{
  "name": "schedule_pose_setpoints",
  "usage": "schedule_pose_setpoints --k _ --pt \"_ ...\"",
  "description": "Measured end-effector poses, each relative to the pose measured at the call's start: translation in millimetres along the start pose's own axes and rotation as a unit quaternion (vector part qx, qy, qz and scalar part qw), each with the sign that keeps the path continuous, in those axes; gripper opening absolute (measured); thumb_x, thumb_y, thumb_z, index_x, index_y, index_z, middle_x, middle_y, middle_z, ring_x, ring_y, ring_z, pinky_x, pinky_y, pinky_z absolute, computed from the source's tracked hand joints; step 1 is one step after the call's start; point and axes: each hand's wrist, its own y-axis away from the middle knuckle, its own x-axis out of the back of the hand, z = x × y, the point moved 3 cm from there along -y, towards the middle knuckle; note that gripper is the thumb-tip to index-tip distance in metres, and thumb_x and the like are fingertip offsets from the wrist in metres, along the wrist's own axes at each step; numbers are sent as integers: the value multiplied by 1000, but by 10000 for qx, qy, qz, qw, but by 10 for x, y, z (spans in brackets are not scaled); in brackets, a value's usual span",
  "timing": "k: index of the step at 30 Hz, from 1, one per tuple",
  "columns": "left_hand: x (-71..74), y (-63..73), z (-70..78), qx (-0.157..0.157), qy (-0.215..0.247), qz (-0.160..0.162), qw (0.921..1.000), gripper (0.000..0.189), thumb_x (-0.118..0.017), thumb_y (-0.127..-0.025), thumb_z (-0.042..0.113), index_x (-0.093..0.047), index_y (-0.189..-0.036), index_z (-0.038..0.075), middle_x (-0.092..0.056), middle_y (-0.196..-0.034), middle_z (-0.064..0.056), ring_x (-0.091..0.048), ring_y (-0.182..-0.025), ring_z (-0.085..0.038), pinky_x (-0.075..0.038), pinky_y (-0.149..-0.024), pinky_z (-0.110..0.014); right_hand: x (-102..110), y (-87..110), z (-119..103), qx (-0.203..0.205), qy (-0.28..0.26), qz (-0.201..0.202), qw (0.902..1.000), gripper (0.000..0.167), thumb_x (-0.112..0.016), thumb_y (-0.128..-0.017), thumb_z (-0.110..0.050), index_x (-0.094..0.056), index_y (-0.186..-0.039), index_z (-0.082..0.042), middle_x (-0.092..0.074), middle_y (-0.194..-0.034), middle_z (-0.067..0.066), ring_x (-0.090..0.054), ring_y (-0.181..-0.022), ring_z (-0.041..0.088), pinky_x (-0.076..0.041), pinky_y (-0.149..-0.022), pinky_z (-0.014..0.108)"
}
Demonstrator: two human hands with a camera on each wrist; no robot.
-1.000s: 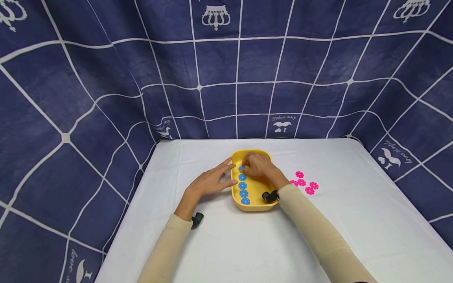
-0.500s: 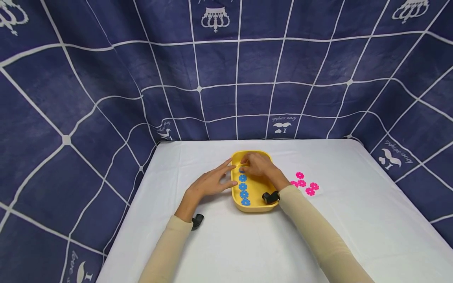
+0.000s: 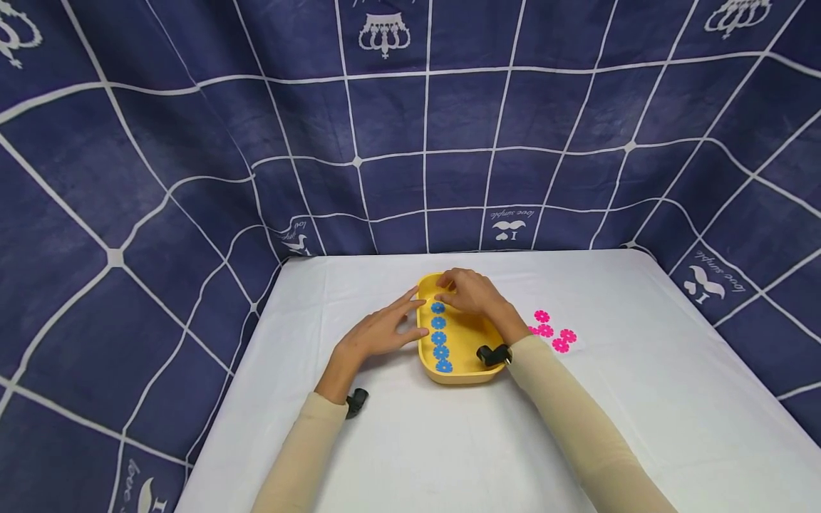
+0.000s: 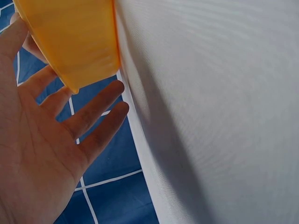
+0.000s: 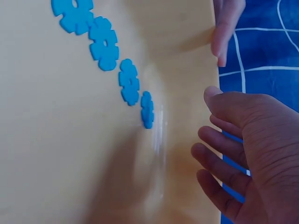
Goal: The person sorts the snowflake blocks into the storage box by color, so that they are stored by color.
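In the head view, we see five blue discs [image 3: 439, 342] lined up inside a yellow tray [image 3: 465, 378], left hand [image 3: 378, 332] beside it, right hand [image 3: 471, 292] above. In the left wrist view, we find spread fingers at the tray's wall, not gripping. In the right wrist view, parted, loosely bent fingers hold nothing; we judge the discs light, stiff, best pinched by their notched edges.

yellow rounded plastic tray [image 3: 463, 349] is plain. blue notched flower-shaped discs [image 3: 439, 338] and hot-pink notched flower-shaped discs [image 3: 545, 330] are solid-coloured. plain white tablecloth [image 3: 410, 442]. navy fabric backdrop [image 3: 391, 117] carries white grid, crowns, moustaches.
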Motion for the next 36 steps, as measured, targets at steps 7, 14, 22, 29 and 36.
schedule_pose_setpoints --k 7,14,22,29,36 --pt "-4 -4 -4 -7 -25 15 10000 75 -63 -101 67 -45 -165 34 -15 -178 22 -61 -139 -20 -49 -114 -56 111 13 -23 -27 -109 93 9999 44 -81 -97 -39 -74 -132 -13 -76 -121 6 -70 -111 25 -59 -100 46" --pt "-2 -3 -8 -42 6 66 10000 73 -65 -102 64 -45 -165 33 -16 -178 21 -63 -136 -20 -50 -112 -56 181 33 -38 28 -269 212 9994 45 -80 -98 -39 -74 -134 -12 -76 -125 7 -72 -115 29 -60 -99 48" --pt "-9 -3 -9 -74 22 65 9999 73 -65 -101 64 -46 -164 34 -19 -178 21 -64 -133 -19 -51 -111 -55 232 107 46 -70 -469 342 9983 45 -80 -98 -39 -74 -134 -12 -75 -127 7 -72 -114 27 -61 -98 48" --pt "-21 -9 -10 -93 69 95 9999 72 -66 -102 62 -46 -164 30 -20 -178 19 -64 -133 -18 -51 -111 -56 334 188 118 -88 -498 535 9973 42 -79 -99 -38 -75 -131 -12 -76 -127 7 -72 -113 27 -61 -97 50" --pt "-27 -6 -6 -104 108 69 9999 74 -66 -101 63 -46 -165 31 -19 -178 20 -64 -134 -19 -51 -111 -56 440 292 172 -168 -539 666 9962 40 -80 -98 -35 -75 -130 -10 -76 -126 8 -72 -114 29 -61 -96 50"
